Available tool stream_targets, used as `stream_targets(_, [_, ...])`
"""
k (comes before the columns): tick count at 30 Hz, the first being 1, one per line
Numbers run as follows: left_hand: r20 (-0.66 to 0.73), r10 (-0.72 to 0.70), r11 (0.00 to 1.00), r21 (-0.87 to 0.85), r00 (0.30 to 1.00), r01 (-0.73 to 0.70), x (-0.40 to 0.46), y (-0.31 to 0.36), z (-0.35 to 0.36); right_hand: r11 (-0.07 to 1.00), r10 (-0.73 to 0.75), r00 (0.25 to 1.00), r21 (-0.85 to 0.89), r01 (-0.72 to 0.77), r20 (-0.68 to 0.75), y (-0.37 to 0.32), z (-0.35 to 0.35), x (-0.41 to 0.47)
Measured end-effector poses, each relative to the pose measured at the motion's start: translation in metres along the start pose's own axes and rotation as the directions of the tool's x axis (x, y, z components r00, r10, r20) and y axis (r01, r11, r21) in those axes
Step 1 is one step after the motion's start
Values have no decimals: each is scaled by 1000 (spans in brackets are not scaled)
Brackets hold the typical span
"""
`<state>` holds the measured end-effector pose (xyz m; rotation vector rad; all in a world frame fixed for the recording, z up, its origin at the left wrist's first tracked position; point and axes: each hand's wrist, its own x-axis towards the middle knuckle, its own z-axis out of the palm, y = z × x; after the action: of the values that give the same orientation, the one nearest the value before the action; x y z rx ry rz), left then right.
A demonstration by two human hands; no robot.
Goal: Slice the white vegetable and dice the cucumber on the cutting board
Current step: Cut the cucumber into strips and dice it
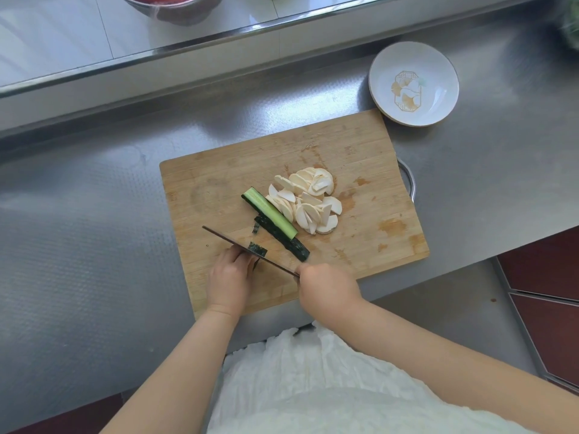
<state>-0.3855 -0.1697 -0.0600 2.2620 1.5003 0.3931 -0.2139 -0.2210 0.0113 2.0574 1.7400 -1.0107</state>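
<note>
A wooden cutting board (360, 151) lies on the steel counter. A heap of white vegetable slices (305, 200) sits near its middle. Beside the heap lie long cucumber strips (274, 225), one showing pale flesh, another dark skin. My right hand (327, 288) grips the handle of a knife (244, 249), whose blade stands edge-down across the board's near left part. My left hand (230, 278) curls its fingers over a small cucumber piece (257, 249) right against the blade. A tiny dark sliver lies just beyond the blade.
A white dish (413, 83) with a gold pattern stands past the board's far right corner. A metal bowl (175, 7) sits on the raised shelf at the back. The counter's front edge runs just below the board, close to my white garment.
</note>
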Motion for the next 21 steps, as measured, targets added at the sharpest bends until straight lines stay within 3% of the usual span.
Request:
stream_targets(8, [4, -7, 1000, -21, 1000, 7, 0, -2, -1, 996, 90, 990, -7, -90, 113, -11, 3, 13])
stream_targets(14, [27, -24, 998, -56, 999, 26, -2, 0, -2, 969, 108, 992, 217, -119, 65, 3, 2, 27])
stream_targets(21, [-3, -63, 995, -77, 998, 62, -5, -5, 1, 999, -30, 999, -12, 29, -29, 1, 9, 5])
